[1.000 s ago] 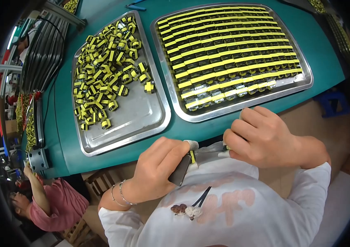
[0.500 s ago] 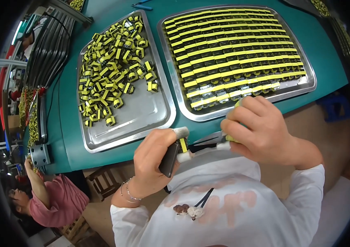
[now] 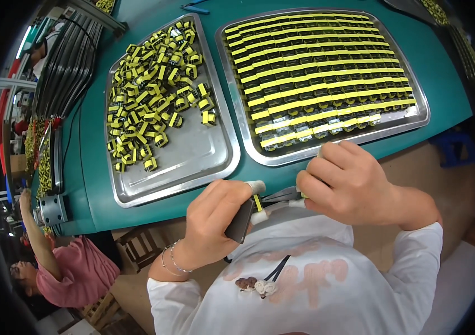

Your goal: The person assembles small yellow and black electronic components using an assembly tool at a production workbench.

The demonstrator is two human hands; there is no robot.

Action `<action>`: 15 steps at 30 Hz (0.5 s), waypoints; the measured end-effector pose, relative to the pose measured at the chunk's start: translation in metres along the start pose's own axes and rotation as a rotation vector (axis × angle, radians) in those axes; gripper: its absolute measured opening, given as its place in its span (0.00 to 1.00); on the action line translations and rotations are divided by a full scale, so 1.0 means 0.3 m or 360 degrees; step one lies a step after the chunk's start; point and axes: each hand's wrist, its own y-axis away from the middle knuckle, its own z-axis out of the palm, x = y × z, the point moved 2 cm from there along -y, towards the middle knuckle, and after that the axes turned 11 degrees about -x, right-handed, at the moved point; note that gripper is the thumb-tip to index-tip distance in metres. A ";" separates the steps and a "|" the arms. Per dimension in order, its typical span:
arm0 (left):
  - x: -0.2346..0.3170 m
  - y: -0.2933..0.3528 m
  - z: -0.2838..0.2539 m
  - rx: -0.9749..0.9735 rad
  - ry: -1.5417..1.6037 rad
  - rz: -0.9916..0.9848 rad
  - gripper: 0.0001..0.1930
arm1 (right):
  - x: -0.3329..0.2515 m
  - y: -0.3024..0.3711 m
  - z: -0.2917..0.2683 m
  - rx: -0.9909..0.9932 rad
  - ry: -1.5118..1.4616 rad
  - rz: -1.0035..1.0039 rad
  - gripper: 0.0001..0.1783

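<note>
My left hand is closed, pinching a small yellow-and-black transformer between thumb and finger. A dark flat rectangular piece also sits in its grip, partly hidden by the palm. White wraps cover the fingertips there. My right hand is closed around a pointed grey metal tool with some yellow at its grip; the fingers hide most of it, so its exact kind cannot be told. Its tip points left, close beside the transformer; whether they touch cannot be told.
A metal tray at left holds a loose heap of transformers. Another tray at right holds them in neat rows. Blue-handled pliers lie at the far edge of the green table. A co-worker in pink sits at lower left.
My left hand has shifted slightly right with the transformer and dark piece. The right hand has moved slightly down and left with its tool. At left, the co-worker's arm has risen.
</note>
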 end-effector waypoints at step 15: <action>0.028 0.015 -0.051 0.0010 -0.0082 0.0031 0.17 | 0.018 0.004 -0.106 0.0129 -0.0126 0.0140 0.20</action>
